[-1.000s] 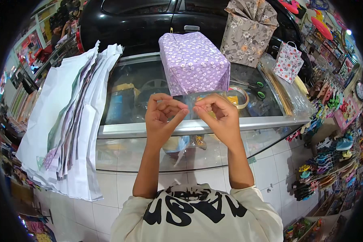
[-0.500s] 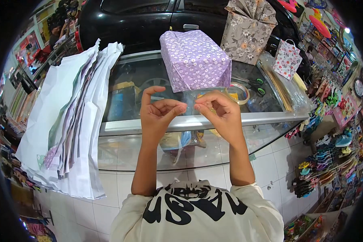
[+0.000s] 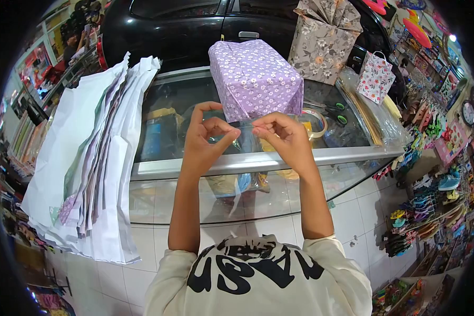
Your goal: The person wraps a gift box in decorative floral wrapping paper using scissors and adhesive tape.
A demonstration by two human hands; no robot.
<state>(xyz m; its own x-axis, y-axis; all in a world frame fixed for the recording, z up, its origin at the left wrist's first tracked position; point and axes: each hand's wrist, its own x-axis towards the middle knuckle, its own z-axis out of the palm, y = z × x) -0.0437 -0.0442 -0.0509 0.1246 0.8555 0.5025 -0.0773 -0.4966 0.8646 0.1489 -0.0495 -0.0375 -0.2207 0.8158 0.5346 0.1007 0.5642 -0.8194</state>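
Both hands are raised over the front edge of the glass counter, fingertips pinched a short gap apart. A small strip of clear tape point(image 3: 246, 125), faint and hard to see, spans the gap. My left hand point(image 3: 208, 139) pinches one end with thumb and fingers, its index finger raised and curled. At the other end, my right hand point(image 3: 283, 136) has thumb and index finger pressed together. Just beyond them stands a box wrapped in purple floral paper point(image 3: 255, 76). Partly behind my right hand lies a tape roll point(image 3: 321, 126), with green-handled scissors point(image 3: 341, 113) to its right.
A stack of wrapping paper sheets point(image 3: 73, 137) hangs over the left of the glass counter point(image 3: 168, 89). A grey floral package point(image 3: 324, 45) and small floral bag point(image 3: 376, 78) stand at the back right. Beside them are plastic sleeves point(image 3: 387, 126). A black car point(image 3: 168, 34) is behind.
Both hands have risen slightly toward the purple box. My left hand has opened its curl a little, and the pinched fingertips remain a short gap apart.
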